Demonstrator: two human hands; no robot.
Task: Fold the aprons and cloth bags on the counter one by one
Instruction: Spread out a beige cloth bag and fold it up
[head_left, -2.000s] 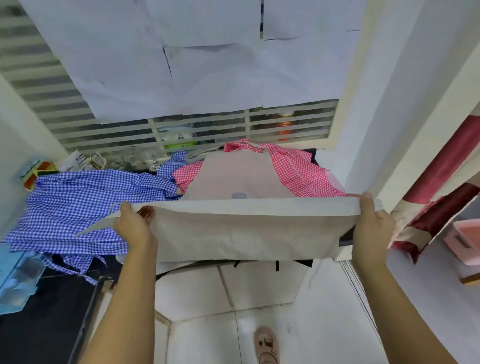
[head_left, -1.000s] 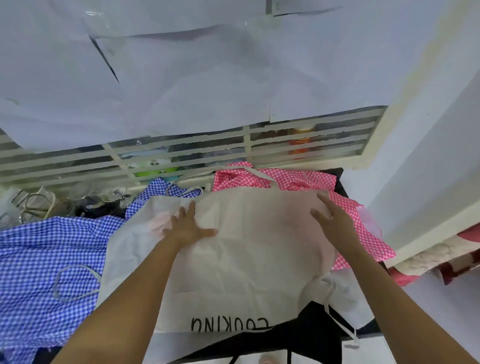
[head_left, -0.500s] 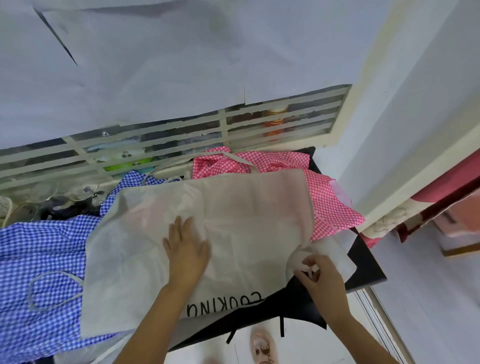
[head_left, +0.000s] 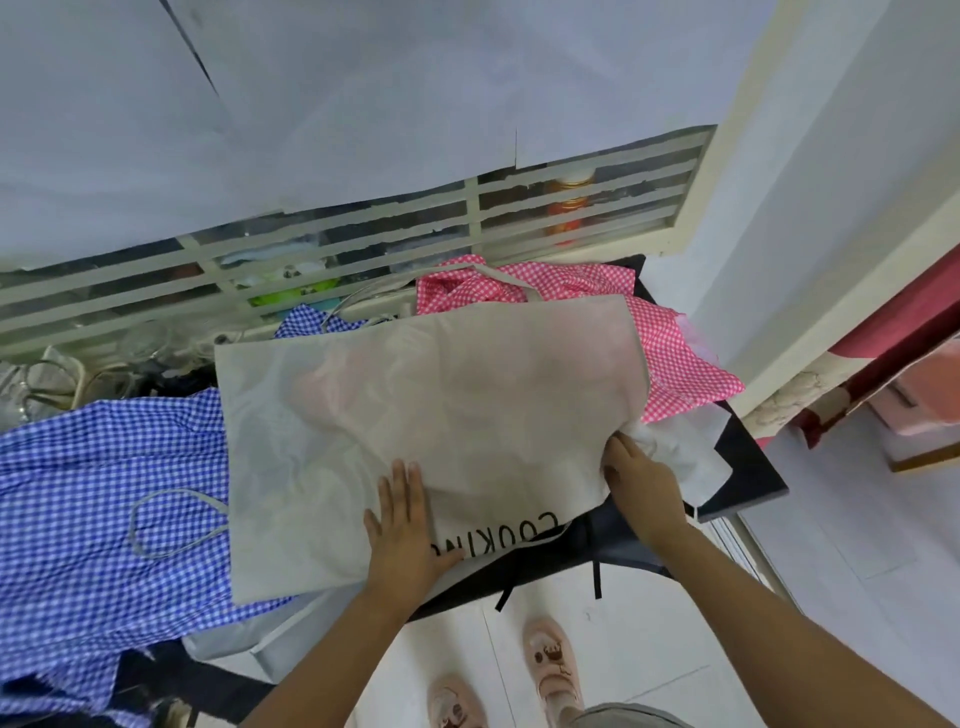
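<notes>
Clearly soft, light & floppy: beige apron (head_left: 441, 415) lies spread atop the table (head_left: 753, 467) pile. Left hand (head_left: 405, 525) flat, pressing it; right hand (head_left: 641, 478) at its right edge, grip unclear. Prob. best taken by corners.

Home utility corner: louvred window (head_left: 571, 208), tiled floor (head_left: 649, 623), curtain (head_left: 909, 322).

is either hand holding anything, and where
Left hand presses flat on the beige bag, holding nothing. Right hand is at its near right corner, fingers partly hidden; grip cannot be told.
</notes>
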